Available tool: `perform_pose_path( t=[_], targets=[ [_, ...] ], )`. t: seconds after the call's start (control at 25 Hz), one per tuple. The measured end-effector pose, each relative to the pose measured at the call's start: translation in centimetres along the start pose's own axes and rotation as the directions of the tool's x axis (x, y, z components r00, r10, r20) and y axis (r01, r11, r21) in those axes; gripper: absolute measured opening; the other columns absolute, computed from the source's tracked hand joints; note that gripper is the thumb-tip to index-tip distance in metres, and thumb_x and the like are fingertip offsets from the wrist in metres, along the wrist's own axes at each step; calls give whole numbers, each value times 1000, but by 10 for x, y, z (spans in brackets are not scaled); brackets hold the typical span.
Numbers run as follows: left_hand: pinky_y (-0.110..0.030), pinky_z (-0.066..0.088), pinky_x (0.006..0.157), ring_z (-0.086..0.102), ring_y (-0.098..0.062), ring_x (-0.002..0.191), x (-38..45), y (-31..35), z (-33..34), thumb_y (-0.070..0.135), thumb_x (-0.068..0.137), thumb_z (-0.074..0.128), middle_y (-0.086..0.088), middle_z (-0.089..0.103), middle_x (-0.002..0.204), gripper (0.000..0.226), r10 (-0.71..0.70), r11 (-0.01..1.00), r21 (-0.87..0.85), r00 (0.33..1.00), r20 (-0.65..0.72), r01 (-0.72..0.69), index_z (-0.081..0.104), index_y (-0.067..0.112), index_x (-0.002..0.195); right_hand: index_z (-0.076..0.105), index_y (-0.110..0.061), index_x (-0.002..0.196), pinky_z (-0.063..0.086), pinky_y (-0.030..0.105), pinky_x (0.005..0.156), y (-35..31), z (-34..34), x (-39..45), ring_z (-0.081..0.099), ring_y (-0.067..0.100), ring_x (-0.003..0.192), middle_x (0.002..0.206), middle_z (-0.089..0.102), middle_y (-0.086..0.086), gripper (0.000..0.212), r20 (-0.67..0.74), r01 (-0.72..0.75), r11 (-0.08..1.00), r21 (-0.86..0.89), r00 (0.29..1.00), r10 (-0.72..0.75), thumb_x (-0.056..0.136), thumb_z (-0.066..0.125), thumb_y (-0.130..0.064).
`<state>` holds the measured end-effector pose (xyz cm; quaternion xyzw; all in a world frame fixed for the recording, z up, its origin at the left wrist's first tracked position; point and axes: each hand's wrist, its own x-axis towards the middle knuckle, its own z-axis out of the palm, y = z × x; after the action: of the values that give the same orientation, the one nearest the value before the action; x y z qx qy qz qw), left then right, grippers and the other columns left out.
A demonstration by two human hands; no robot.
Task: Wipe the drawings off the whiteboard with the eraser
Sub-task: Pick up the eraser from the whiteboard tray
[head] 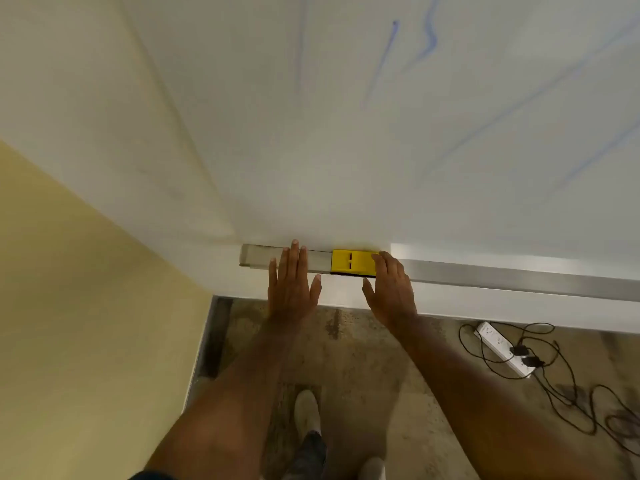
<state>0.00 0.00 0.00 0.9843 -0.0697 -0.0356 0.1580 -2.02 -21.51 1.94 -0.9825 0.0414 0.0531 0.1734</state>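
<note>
A yellow eraser (351, 261) lies on the metal tray (502, 277) under the whiteboard (346, 133). Blue marker lines (384, 60) run across the board's upper right. My left hand (292, 284) is flat with straight fingers, its fingertips over the tray just left of the eraser. My right hand (389, 287) reaches to the eraser's right end; its fingertips touch that end and the thumb hangs below the tray. Neither hand grips anything.
A yellow wall (69, 306) meets the board's left edge. On the floor at the right lies a white power strip (502, 348) with tangled black cables (571, 393). My shoes (306, 410) stand below on the mottled floor.
</note>
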Motion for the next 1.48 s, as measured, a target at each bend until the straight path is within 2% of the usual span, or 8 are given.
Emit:
perform_pose_path(
  t=[0.16, 0.4, 0.8, 0.96, 1.08, 1.16, 1.32, 1.48],
  targets=[
    [-47, 8, 133, 8, -28, 163, 4, -14, 14, 49, 109, 34, -11, 3, 176, 72, -27, 1000, 19, 983, 180, 24, 13, 12, 167, 36, -12, 151, 52, 44, 104, -3, 9, 10, 47, 30, 134, 157, 37, 10, 63, 39, -86, 996, 7, 996, 85, 97, 65, -26],
    [-43, 4, 134, -1, -27, 164, 4, -20, 23, 49, 111, 28, -10, -7, 176, 71, -1, 1000, 20, 957, 290, -5, 4, 15, 168, 40, -14, 147, 58, 46, 87, 0, 12, 24, 54, 32, 122, 150, 41, 10, 58, 47, -129, 991, -16, 990, 130, 96, 66, -23],
    [-43, 4, 134, 1, -26, 164, 4, -20, 10, 48, 111, 29, -10, -3, 176, 70, 4, 999, 45, 966, 260, -16, 8, 13, 168, 49, -15, 135, 56, 44, 81, 6, 0, 21, 60, 30, 109, 136, 53, 9, 46, -38, -39, 999, -1, 999, 39, 96, 70, -27],
    [-44, 9, 133, 13, -30, 163, 0, -11, -18, 42, 110, 39, -13, 9, 175, 67, -1, 1000, -12, 994, 110, 2, 22, 9, 165, 52, -18, 128, 55, 41, 76, 7, -19, 7, 60, 27, 103, 129, 58, 5, 42, -131, 49, 998, 47, 990, -42, 93, 72, -31],
    [-55, 32, 125, 40, -41, 151, -15, 1, -51, 30, 103, 52, -22, 36, 165, 61, -14, 998, -67, 994, -113, 7, 44, -1, 154, 56, -21, 119, 49, 39, 69, 1, -39, -7, 60, 29, 95, 116, 61, 0, 42, -236, 130, 990, 56, 965, -113, 85, 79, -31],
    [-58, 40, 120, 47, -42, 146, -21, 9, -73, 30, 101, 48, -23, 44, 160, 59, 1, 998, -59, 977, -214, -14, 51, -3, 150, 56, -23, 116, 46, 38, 68, -6, -57, -15, 59, 28, 92, 111, 61, -2, 45, -293, 163, 985, 52, 946, -141, 81, 82, -34],
    [-55, 28, 127, 37, -37, 154, -27, 25, -127, 34, 105, 44, -19, 34, 167, 60, -16, 998, -69, 937, -350, -8, 43, 1, 156, 54, -26, 119, 35, 31, 70, -20, -102, -27, 54, 21, 91, 112, 59, -7, 52, -431, 258, 966, 32, 875, -219, 80, 82, -46],
    [-57, 29, 126, 41, -36, 151, -24, 42, -200, 38, 102, 34, -18, 39, 165, 65, -11, 993, -101, 827, -562, -55, 45, 1, 154, 54, -28, 124, 26, 27, 74, -48, -169, -29, 49, 17, 93, 114, 56, -11, 49, -598, 376, 927, 3, 743, -300, 86, 66, -57]
  ],
)
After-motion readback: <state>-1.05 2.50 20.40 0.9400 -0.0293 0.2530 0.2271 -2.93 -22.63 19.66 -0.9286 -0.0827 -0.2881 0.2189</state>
